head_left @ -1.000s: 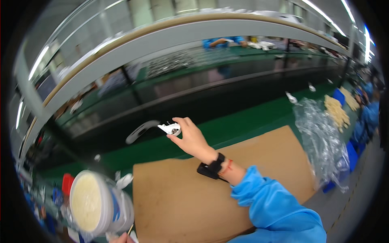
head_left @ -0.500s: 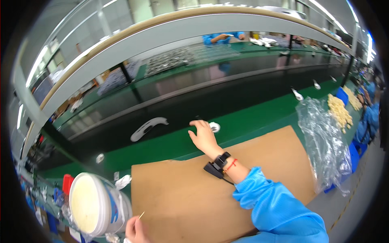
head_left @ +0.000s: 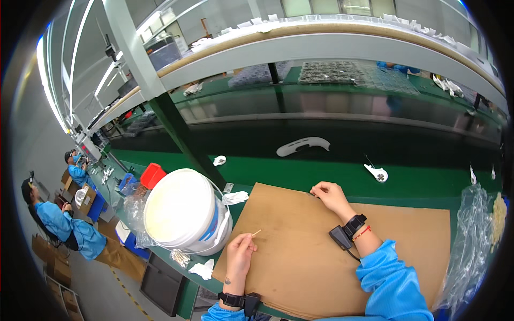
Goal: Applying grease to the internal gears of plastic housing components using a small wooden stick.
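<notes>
My left hand (head_left: 241, 254) is closed in a pinch on a thin wooden stick (head_left: 257, 232), its tip pointing up over the left side of the brown cardboard sheet (head_left: 300, 257). At the far edge of that sheet, my right hand (head_left: 332, 197) has its fingers drawn together. A small dark bit shows at its fingertips, too small to name. Beyond it on the green bench lie a white rounded part (head_left: 378, 174) with a dark cross-shaped mark and a thin wire, and a small white piece (head_left: 219, 160). A curved white shell (head_left: 303, 145) rests on the dark belt.
A white lidded bucket (head_left: 184, 211) stands left of the cardboard, with white-tipped sticks (head_left: 181, 259) and crumpled tissue (head_left: 202, 270) near it. Behind are a red bin (head_left: 152, 175) and a green post (head_left: 184, 136). Clear plastic bags (head_left: 468, 246) lie right. Two people sit far left.
The view has swung left. My right hand has drawn back from beside the white part to the cardboard's far edge, and its spread fingers have closed. My left hand still holds the stick.
</notes>
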A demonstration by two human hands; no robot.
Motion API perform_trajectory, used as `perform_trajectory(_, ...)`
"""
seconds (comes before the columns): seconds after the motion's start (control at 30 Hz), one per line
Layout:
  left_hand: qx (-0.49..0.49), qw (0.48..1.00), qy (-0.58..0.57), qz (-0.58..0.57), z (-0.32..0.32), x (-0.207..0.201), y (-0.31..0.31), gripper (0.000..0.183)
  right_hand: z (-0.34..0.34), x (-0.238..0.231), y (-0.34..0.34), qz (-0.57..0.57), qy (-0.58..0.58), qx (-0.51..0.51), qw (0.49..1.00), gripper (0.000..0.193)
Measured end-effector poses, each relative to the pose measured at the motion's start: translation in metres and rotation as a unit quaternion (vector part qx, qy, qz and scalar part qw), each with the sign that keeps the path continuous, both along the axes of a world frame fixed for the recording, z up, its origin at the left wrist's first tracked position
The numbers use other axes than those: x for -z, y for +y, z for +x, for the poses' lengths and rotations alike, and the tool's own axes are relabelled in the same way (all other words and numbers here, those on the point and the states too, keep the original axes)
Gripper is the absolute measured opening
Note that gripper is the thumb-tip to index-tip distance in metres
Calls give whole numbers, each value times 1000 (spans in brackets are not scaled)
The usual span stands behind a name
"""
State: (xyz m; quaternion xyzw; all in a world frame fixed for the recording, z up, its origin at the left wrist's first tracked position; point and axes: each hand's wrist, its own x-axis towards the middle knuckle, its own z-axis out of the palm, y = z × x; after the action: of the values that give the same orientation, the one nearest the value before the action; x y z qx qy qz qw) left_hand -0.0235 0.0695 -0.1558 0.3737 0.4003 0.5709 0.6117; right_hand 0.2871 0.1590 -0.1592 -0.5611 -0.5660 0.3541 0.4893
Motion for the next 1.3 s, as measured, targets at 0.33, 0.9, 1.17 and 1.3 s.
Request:
perform_trajectory(0.33,14,1000,-12,20,1,5,0,18,4,17,8,33,74,-30,996,13)
perform_trajectory(0.9,28,999,-34,-16,0,-2,2,29,5,9,5,27,83,-68,994,6)
perform_trajectory(1.17,14,999,0,-45,0,-6,-3,26,4,9,6,-6,101,-64,993,6)
perform_trajectory(1.3,38,998,4,-54,0,-9,-5,23,4,4,6,-15,101,-60,993,6)
